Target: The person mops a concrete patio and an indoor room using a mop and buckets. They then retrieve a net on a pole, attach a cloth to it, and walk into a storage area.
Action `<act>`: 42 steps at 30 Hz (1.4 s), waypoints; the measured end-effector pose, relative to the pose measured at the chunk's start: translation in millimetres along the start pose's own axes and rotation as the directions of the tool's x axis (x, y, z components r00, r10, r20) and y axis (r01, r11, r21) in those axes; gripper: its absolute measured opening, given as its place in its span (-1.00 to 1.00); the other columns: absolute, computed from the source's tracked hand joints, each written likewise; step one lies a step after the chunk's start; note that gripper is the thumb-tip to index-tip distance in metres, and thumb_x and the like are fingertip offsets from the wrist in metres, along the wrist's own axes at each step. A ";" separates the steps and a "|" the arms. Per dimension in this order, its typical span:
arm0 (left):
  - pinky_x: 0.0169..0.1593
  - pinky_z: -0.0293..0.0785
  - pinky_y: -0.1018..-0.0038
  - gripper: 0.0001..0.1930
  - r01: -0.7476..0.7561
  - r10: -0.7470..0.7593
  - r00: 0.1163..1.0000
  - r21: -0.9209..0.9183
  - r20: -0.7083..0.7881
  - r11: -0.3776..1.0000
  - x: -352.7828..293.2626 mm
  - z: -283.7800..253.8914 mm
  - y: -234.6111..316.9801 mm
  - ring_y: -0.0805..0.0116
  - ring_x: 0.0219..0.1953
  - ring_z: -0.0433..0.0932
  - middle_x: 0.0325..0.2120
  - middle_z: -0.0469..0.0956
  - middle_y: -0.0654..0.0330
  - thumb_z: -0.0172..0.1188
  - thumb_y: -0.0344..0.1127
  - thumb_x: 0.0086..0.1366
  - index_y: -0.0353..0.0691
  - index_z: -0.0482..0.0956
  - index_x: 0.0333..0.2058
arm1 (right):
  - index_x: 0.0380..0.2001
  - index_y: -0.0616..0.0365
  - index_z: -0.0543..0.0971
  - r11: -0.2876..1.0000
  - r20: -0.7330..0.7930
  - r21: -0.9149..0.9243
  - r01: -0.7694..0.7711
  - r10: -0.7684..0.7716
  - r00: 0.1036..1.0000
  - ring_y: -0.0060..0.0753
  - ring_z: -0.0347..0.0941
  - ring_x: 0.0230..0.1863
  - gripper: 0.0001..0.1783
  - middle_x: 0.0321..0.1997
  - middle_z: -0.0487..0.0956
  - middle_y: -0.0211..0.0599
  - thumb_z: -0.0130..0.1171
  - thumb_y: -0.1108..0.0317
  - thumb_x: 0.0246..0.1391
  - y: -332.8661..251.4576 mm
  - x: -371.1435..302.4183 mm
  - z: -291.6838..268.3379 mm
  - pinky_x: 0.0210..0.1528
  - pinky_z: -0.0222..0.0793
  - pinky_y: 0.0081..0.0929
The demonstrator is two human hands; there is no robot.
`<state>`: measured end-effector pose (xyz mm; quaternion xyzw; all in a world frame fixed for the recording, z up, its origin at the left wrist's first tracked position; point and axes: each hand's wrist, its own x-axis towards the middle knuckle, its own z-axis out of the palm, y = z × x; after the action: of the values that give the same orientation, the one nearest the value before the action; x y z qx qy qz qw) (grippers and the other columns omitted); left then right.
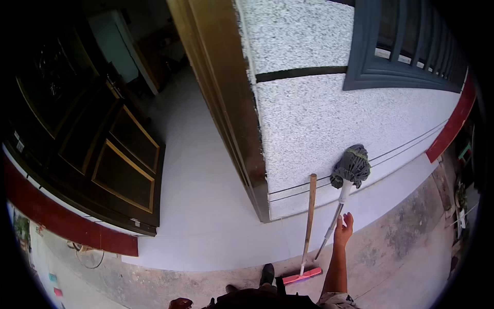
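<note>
The dark door point(121, 175) stands open, ahead and left of the left grip point(180, 303), whose state I cannot tell. Ahead of that grip, pale floor point(206, 206) gives open room up to the door frame point(224, 98). The broom point(310, 216) stands left of the right grip point(343, 230); the upturned mop point(345, 193) is just beside this released, loosely curled grip. Right of it, a pale ledge point(391, 190) edges the wall point(303, 118).

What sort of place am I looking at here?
Probably the entrance of a house, seen from just outside: a dark panelled door stands open, a barred window is set in the speckled wall, and a mop and broom stand near that wall.
</note>
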<state>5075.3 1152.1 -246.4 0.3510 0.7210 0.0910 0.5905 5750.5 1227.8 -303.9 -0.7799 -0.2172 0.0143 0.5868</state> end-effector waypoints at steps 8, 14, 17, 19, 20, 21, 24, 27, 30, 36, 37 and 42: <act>-0.27 0.50 0.43 -0.54 0.366 -0.369 0.929 -0.150 0.006 0.918 -51.3 -8.1 -63.4 0.33 -0.32 0.50 -0.35 0.52 0.17 0.28 -0.05 -0.01 -0.18 0.49 -0.18 | -0.41 0.23 0.51 0.802 0.643 -0.583 -0.128 0.552 0.532 -0.07 0.46 -0.31 -0.66 -0.39 0.54 -0.12 0.06 0.12 -0.01 168.4 -207.1 -60.1 -0.24 0.37 -0.18; -0.41 0.50 0.48 -0.51 0.259 -0.265 0.964 -0.153 -0.021 0.954 -84.8 -5.8 -132.1 0.42 -0.46 0.51 -0.46 0.54 0.22 0.03 0.12 0.10 -0.21 0.51 -0.22 | -0.45 0.19 0.51 0.937 0.924 -0.303 0.175 0.244 0.294 -0.08 0.46 -0.32 -0.70 -0.42 0.55 -0.14 0.06 0.14 -0.03 87.4 -241.3 10.0 -0.28 0.37 -0.19; -0.42 0.51 0.48 -0.50 0.263 -0.281 0.959 -0.272 -0.027 0.926 -100.1 -12.7 -201.6 0.42 -0.45 0.52 -0.44 0.54 0.22 0.03 0.13 0.11 -0.17 0.51 -0.18 | -0.47 0.18 0.51 0.959 0.981 -0.118 0.259 0.072 0.180 -0.08 0.46 -0.33 -0.71 -0.43 0.55 -0.15 0.06 0.15 -0.05 51.6 -263.2 37.1 -0.29 0.37 -0.19; -0.57 0.51 0.42 -0.59 0.118 -0.235 0.952 -0.471 -0.197 0.874 -115.5 -7.7 -250.2 0.32 -0.61 0.53 -0.59 0.54 0.14 0.21 -0.01 0.08 -0.29 0.54 -0.31 | -0.48 0.16 0.51 0.964 0.992 0.016 0.265 -0.047 0.113 -0.08 0.46 -0.33 -0.73 -0.44 0.55 -0.16 0.05 0.15 -0.05 32.3 -283.6 51.8 -0.30 0.37 -0.20; -0.57 0.51 0.42 -0.58 0.115 -0.249 0.946 -0.503 -0.207 0.856 -124.4 -7.2 -275.0 0.32 -0.61 0.52 -0.59 0.54 0.13 0.20 0.00 0.07 -0.29 0.54 -0.32 | -0.48 0.16 0.51 0.958 0.991 0.094 0.272 -0.115 0.063 -0.09 0.46 -0.33 -0.73 -0.44 0.55 -0.16 0.05 0.16 -0.06 23.8 -295.2 58.0 -0.31 0.37 -0.20; -0.56 0.50 0.41 -0.58 0.111 -0.263 0.940 -0.535 -0.217 0.838 -132.0 -6.6 -298.1 0.32 -0.61 0.52 -0.59 0.54 0.13 0.20 0.01 0.07 -0.30 0.55 -0.34 | -0.49 0.15 0.51 0.948 0.983 0.175 0.267 -0.185 0.014 -0.09 0.46 -0.34 -0.74 -0.44 0.55 -0.17 0.05 0.16 -0.06 14.5 -311.5 70.4 -0.31 0.37 -0.20; -0.57 0.49 0.42 -0.59 0.116 -0.315 0.904 -0.546 -0.287 0.830 -166.3 -3.4 -338.7 0.35 -0.63 0.50 -0.59 0.54 0.10 0.20 0.01 0.07 -0.30 0.56 -0.39 | -0.52 0.10 0.54 0.827 0.938 0.346 0.443 -0.296 -0.180 -0.12 0.46 -0.33 -0.76 -0.44 0.55 -0.19 0.08 0.16 -0.14 -9.8 -352.5 94.8 -0.30 0.36 -0.22; -0.35 0.47 0.42 -0.64 -0.023 -0.142 0.875 -0.333 -0.463 0.943 -178.9 28.1 -410.1 0.28 -0.47 0.51 -0.55 0.56 0.15 0.16 -0.03 0.09 -0.27 0.59 -0.42 | -0.48 0.10 0.54 0.821 0.944 0.270 0.504 -0.123 -0.306 -0.13 0.46 -0.31 -0.77 -0.41 0.55 -0.17 0.07 0.17 -0.14 -50.2 -439.5 141.6 -0.29 0.36 -0.23; -0.36 0.47 0.42 -0.64 0.056 -0.369 0.842 -0.617 -0.393 0.785 -203.8 33.4 -439.9 0.28 -0.47 0.51 -0.56 0.56 0.15 0.15 -0.03 0.09 -0.27 0.59 -0.42 | -0.44 0.09 0.53 0.784 0.914 0.247 0.569 0.007 -0.405 -0.15 0.46 -0.30 -0.76 -0.39 0.54 -0.16 0.06 0.18 -0.13 -84.1 -521.9 175.0 -0.27 0.35 -0.24; -0.37 0.46 0.41 -0.63 0.010 -0.514 0.775 -0.806 -0.369 0.593 -233.1 -2.2 -443.0 0.29 -0.48 0.51 -0.56 0.56 0.15 0.14 -0.02 0.10 -0.27 0.59 -0.41 | -0.37 0.09 0.53 0.723 0.840 0.239 0.648 0.181 -0.512 -0.18 0.45 -0.26 -0.75 -0.34 0.54 -0.13 0.05 0.21 -0.11 -120.0 -643.2 219.1 -0.23 0.34 -0.27; -0.37 0.46 0.41 -0.63 0.001 -0.528 0.765 -0.819 -0.369 0.574 -234.9 -11.7 -442.5 0.29 -0.48 0.51 -0.56 0.56 0.15 0.14 -0.02 0.10 -0.27 0.59 -0.41 | -0.35 0.09 0.52 0.706 0.823 0.240 0.666 0.217 -0.525 -0.18 0.45 -0.26 -0.75 -0.33 0.54 -0.12 0.04 0.21 -0.10 -123.1 -662.6 226.2 -0.22 0.34 -0.27; -0.38 0.46 0.40 -0.63 -0.021 -0.544 0.747 -0.833 -0.381 0.553 -222.4 -101.3 -445.4 0.29 -0.49 0.51 -0.57 0.56 0.15 0.13 -0.02 0.10 -0.27 0.59 -0.41 | -0.32 0.10 0.52 0.656 0.765 0.108 0.747 0.425 -0.484 -0.23 0.45 -0.29 -0.73 -0.34 0.54 -0.13 0.04 0.22 -0.09 -136.2 -737.8 266.9 -0.25 0.34 -0.30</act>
<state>4817.6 716.0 -285.4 -0.1179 0.7957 0.4131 0.4271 4964.8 1237.6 -433.0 -0.4328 -0.7446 0.4495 -0.2369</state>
